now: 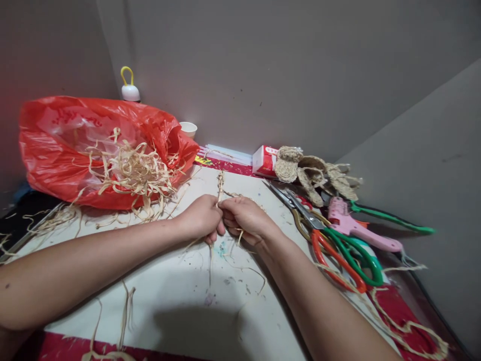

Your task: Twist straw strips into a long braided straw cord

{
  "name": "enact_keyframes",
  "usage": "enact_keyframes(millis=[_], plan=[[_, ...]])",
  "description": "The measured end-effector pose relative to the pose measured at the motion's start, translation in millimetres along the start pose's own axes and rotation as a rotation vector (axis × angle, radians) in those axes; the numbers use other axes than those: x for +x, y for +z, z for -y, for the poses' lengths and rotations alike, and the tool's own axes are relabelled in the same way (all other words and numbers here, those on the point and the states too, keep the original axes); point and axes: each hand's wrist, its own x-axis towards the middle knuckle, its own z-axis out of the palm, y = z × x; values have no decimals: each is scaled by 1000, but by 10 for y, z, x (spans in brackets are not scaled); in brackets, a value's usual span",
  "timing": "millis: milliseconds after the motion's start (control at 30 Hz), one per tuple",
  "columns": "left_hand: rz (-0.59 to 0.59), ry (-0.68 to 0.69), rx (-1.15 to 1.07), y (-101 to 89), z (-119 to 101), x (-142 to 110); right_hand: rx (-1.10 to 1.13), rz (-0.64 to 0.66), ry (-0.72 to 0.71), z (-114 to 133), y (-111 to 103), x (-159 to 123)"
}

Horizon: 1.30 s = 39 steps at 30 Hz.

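Note:
My left hand [201, 217] and my right hand [246, 218] meet over the middle of a white work board [176, 296], both pinched closed on a thin braid of pale straw [220, 183]. The braided end stands up and away from my fingers. Loose strands hang down below my hands onto the board. The fingertips of the two hands touch each other.
A red plastic bag [56, 145] spilling raw straw [131, 170] lies at the left. At the right are scissors with orange and green handles [338, 250], a pink glue gun [356, 228], woven straw pieces [311, 173], a small red-and-white box [264, 159]. A white cup [188, 129] stands by the wall.

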Motion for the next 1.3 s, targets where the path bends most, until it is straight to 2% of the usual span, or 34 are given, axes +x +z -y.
enact_keyframes(millis=[167, 267, 367, 400, 500, 533, 567, 700, 800, 967, 1100, 1167, 1300], plan=[[-82, 90, 113, 68, 80, -13, 10, 64, -8, -22, -8, 2], [-18, 67, 118, -3, -11, -28, 33, 78, -20, -28, -38, 5], [83, -23, 159, -190, -182, -32, 97, 88, -33, -21, -81, 10], [57, -28, 184, -262, -228, -21, 117, 90, -38, -19, -95, 15], [-212, 106, 166, -405, -262, 47, 128, 107, -49, -26, -128, 33], [-266, 143, 114, -411, -239, 72, 120, 114, -50, -30, -136, 39], [-254, 145, 49, -395, -206, 94, 112, 120, -54, -35, -142, 42], [45, 31, -103, -235, -78, 108, 77, 152, -66, -31, -169, 34], [19, 106, -20, -192, -49, 78, 49, 165, -57, 0, -199, 17], [-33, 187, 243, -308, -82, 64, -42, 194, -47, 29, -238, 13], [-42, 236, 440, -367, -103, 83, -250, 121, -85, -4, -229, 22], [-19, 196, 421, -366, -99, 98, -387, 57, -120, -27, -218, 26], [59, 13, 209, -343, -83, 120, -647, -25, -264, -51, -196, 22]])
